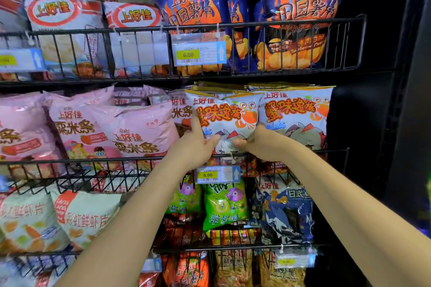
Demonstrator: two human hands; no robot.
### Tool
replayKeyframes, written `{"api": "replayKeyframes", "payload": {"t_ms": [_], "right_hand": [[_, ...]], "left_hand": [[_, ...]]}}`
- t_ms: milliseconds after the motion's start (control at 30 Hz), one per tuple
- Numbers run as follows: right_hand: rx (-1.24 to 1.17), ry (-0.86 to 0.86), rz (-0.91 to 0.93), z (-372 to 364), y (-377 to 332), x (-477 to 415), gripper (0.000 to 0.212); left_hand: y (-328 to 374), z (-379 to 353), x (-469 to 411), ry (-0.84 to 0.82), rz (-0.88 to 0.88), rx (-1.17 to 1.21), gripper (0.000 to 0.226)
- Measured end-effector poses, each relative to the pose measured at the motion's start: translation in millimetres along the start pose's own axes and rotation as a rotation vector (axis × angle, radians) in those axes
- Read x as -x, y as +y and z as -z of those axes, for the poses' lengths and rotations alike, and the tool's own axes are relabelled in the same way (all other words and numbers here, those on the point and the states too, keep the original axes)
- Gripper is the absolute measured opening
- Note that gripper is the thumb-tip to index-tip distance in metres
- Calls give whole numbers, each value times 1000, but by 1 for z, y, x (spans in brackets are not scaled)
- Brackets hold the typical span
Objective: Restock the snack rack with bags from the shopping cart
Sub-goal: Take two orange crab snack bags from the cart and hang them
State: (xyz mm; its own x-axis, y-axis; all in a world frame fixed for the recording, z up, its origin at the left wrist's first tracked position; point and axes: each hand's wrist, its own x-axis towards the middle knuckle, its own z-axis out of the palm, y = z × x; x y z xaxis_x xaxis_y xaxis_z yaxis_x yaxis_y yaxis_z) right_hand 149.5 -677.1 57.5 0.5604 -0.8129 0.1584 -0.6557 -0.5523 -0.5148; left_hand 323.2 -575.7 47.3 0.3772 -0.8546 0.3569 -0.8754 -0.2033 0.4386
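Our left hand (195,147) and right hand (259,144) have fingers clamped on the lower corners of the crab-snack bag (229,113) at the front edge of the middle shelf (116,159); we judge it light, puffy, slippery, crushable.

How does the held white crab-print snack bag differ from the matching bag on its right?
The left hand and right hand grip the held white crab-print bag low; the neighbouring white bag stands untouched. The held bag borders pink bags; the neighbouring bag ends the row. Both share print and wire shelf.
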Motion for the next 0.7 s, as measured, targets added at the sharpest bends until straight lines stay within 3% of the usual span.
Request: {"api": "replayKeyframes", "payload": {"t_ms": [133, 433, 567, 700], "right_hand": [[55, 39, -11, -1, -1, 9, 94], [53, 216, 99, -2, 9, 37, 58], [209, 340, 218, -4, 19, 59, 64], [372, 432, 304, -7, 38, 88, 75]], "left_hand": [[2, -2, 8, 83, -23, 8, 96], [10, -8, 51, 269, -40, -49, 100], [16, -13, 75, 367, -181, -160, 83], [34, -28, 81, 332, -364, -292, 69]]}}
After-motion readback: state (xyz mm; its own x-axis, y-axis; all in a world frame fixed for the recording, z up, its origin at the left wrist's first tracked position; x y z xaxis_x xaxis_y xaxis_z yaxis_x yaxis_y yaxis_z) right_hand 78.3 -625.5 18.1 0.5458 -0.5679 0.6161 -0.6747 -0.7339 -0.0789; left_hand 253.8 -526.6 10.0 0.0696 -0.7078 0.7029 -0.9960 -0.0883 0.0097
